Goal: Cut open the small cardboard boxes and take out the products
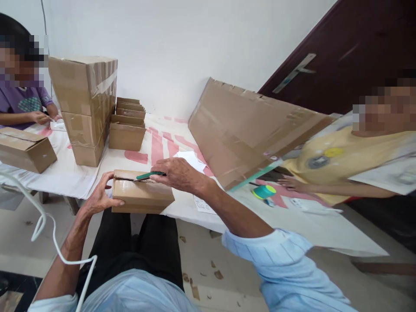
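Observation:
A small cardboard box (143, 200) sits at the table's near edge, right in front of me, with a dark slit along the seam on its top. My left hand (101, 195) grips its left end, thumb on the front side and fingers round the far corner. Over the box top, my right hand (177, 173) is closed on a green utility knife (147, 175). The knife lies nearly flat, its tip pointing left at the seam. Whether the blade is inside the slit I cannot tell.
Stacked taped boxes (92, 112) stand behind to the left, beside several open cartons (127, 135). Another box (27, 149) is at far left. A large cardboard sheet (247, 125) leans on the right. A green tape roll (264, 191) lies near a seated person; another person sits left.

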`<state>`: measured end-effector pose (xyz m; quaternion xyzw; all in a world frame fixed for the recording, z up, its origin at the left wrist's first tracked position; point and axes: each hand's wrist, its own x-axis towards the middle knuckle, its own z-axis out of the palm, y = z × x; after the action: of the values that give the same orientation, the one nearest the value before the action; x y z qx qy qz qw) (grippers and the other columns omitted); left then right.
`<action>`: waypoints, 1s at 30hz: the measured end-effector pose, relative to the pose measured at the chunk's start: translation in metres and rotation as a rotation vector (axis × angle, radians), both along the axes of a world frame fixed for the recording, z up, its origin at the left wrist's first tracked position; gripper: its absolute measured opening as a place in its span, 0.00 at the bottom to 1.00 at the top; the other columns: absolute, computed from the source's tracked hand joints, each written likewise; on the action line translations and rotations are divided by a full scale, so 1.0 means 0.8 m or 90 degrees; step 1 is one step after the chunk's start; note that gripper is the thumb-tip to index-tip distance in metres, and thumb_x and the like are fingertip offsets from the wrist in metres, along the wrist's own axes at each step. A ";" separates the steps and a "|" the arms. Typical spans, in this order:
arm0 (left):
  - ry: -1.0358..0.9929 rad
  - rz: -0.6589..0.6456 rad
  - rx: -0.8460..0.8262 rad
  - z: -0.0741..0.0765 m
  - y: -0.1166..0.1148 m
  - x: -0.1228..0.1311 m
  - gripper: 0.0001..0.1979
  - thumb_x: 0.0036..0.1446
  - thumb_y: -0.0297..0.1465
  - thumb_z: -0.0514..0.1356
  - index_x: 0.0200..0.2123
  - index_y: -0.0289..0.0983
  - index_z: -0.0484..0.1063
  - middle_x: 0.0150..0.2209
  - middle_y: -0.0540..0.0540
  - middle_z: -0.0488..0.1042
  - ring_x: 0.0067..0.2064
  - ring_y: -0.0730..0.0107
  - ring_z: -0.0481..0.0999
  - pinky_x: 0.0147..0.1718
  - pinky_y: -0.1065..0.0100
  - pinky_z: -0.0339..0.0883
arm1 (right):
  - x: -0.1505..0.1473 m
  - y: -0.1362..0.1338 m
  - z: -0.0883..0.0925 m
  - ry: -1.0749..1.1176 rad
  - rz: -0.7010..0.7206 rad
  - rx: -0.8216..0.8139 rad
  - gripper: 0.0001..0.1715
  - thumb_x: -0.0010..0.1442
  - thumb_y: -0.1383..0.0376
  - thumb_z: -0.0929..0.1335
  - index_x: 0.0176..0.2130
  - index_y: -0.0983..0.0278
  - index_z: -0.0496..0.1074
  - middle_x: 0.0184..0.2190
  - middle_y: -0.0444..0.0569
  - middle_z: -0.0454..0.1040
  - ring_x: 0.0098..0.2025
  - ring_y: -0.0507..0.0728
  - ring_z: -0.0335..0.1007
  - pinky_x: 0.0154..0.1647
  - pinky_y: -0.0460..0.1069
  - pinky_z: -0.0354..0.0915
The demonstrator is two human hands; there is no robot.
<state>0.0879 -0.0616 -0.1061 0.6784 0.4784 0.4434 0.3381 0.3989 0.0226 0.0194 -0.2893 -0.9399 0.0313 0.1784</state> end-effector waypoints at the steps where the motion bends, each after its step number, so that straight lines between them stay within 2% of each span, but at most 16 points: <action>1: 0.001 0.004 -0.001 0.001 0.001 -0.001 0.48 0.45 0.42 0.78 0.67 0.46 0.63 0.69 0.37 0.64 0.71 0.40 0.64 0.62 0.44 0.68 | 0.008 0.003 -0.001 -0.015 -0.009 0.005 0.19 0.72 0.49 0.69 0.37 0.56 0.83 0.31 0.47 0.78 0.33 0.57 0.71 0.34 0.50 0.56; 6: 0.020 0.018 0.007 0.002 0.003 -0.009 0.48 0.44 0.40 0.79 0.67 0.46 0.64 0.68 0.37 0.65 0.70 0.39 0.66 0.62 0.43 0.69 | 0.075 0.009 0.000 -0.055 -0.056 0.005 0.18 0.73 0.50 0.68 0.42 0.55 0.84 0.35 0.49 0.82 0.37 0.59 0.74 0.37 0.52 0.61; 9: 0.038 0.046 0.022 0.006 0.003 -0.024 0.49 0.45 0.41 0.78 0.68 0.46 0.63 0.69 0.38 0.64 0.70 0.40 0.67 0.61 0.44 0.71 | 0.131 0.011 -0.002 0.005 -0.124 0.007 0.18 0.70 0.48 0.70 0.41 0.55 0.84 0.37 0.49 0.83 0.37 0.61 0.76 0.38 0.53 0.64; 11: 0.060 0.064 0.030 0.010 0.002 -0.036 0.49 0.45 0.42 0.78 0.69 0.47 0.62 0.69 0.38 0.62 0.70 0.40 0.65 0.61 0.44 0.72 | 0.163 0.014 -0.018 0.080 -0.183 0.000 0.18 0.69 0.48 0.70 0.41 0.56 0.84 0.39 0.49 0.84 0.38 0.61 0.77 0.39 0.54 0.67; 13: 0.085 0.057 0.028 0.015 0.002 -0.045 0.51 0.46 0.43 0.78 0.70 0.48 0.62 0.70 0.37 0.61 0.71 0.39 0.64 0.61 0.44 0.73 | 0.180 0.016 -0.053 0.154 -0.239 -0.017 0.18 0.69 0.50 0.69 0.44 0.57 0.83 0.42 0.50 0.84 0.40 0.62 0.79 0.42 0.55 0.69; 15: 0.102 0.035 0.021 0.019 0.002 -0.047 0.53 0.46 0.43 0.78 0.72 0.48 0.60 0.71 0.37 0.59 0.72 0.37 0.63 0.61 0.44 0.73 | 0.179 0.016 -0.107 0.199 -0.287 -0.042 0.18 0.69 0.52 0.68 0.48 0.59 0.82 0.44 0.53 0.84 0.44 0.63 0.79 0.45 0.56 0.71; 19: 0.111 0.021 0.008 0.023 0.004 -0.043 0.59 0.45 0.45 0.78 0.76 0.47 0.55 0.74 0.33 0.55 0.73 0.33 0.62 0.62 0.41 0.72 | 0.140 0.010 -0.225 0.247 -0.400 -0.084 0.19 0.69 0.55 0.65 0.48 0.63 0.80 0.45 0.58 0.81 0.45 0.65 0.78 0.47 0.58 0.74; 21: 0.114 0.020 -0.005 0.023 0.004 -0.042 0.62 0.44 0.45 0.79 0.77 0.46 0.52 0.75 0.32 0.54 0.73 0.31 0.62 0.62 0.40 0.72 | 0.119 0.006 -0.256 0.281 -0.396 -0.104 0.21 0.70 0.53 0.64 0.48 0.62 0.79 0.43 0.58 0.80 0.44 0.65 0.78 0.47 0.59 0.74; 22: 0.117 0.017 -0.011 0.024 0.004 -0.042 0.63 0.44 0.45 0.79 0.78 0.45 0.51 0.75 0.31 0.54 0.72 0.31 0.62 0.62 0.40 0.72 | 0.110 0.005 -0.260 0.309 -0.382 -0.107 0.22 0.70 0.52 0.63 0.48 0.62 0.79 0.43 0.57 0.79 0.45 0.65 0.77 0.47 0.59 0.75; 24: 0.121 0.008 -0.017 0.026 0.004 -0.043 0.64 0.44 0.44 0.79 0.79 0.44 0.49 0.75 0.31 0.53 0.73 0.30 0.61 0.62 0.41 0.71 | 0.091 0.004 -0.246 0.369 -0.330 -0.098 0.23 0.72 0.50 0.63 0.49 0.62 0.79 0.45 0.58 0.79 0.48 0.65 0.77 0.48 0.60 0.76; 26: 0.123 -0.001 -0.015 0.029 0.004 -0.043 0.64 0.46 0.44 0.78 0.79 0.45 0.48 0.76 0.31 0.53 0.73 0.30 0.60 0.63 0.41 0.71 | 0.071 0.004 -0.210 0.399 -0.244 -0.079 0.22 0.74 0.51 0.63 0.52 0.61 0.79 0.50 0.59 0.79 0.54 0.66 0.76 0.53 0.62 0.75; 28: 0.119 -0.007 -0.015 0.031 0.004 -0.042 0.64 0.46 0.43 0.79 0.79 0.46 0.47 0.76 0.31 0.51 0.74 0.29 0.59 0.63 0.41 0.71 | 0.047 0.002 -0.166 0.364 -0.139 -0.054 0.19 0.74 0.54 0.66 0.56 0.59 0.78 0.53 0.57 0.79 0.57 0.66 0.74 0.60 0.65 0.72; 30: 0.111 -0.007 -0.021 0.031 0.004 -0.041 0.65 0.45 0.43 0.79 0.80 0.46 0.47 0.77 0.32 0.50 0.74 0.29 0.59 0.63 0.42 0.71 | 0.026 -0.002 -0.128 0.297 -0.052 -0.041 0.19 0.72 0.55 0.70 0.58 0.58 0.77 0.53 0.56 0.79 0.57 0.66 0.74 0.60 0.64 0.72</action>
<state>0.0550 -0.0585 -0.0810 0.7117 0.5093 0.3728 0.3085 0.4194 0.0209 -0.0826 -0.3178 -0.8594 0.1201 0.3822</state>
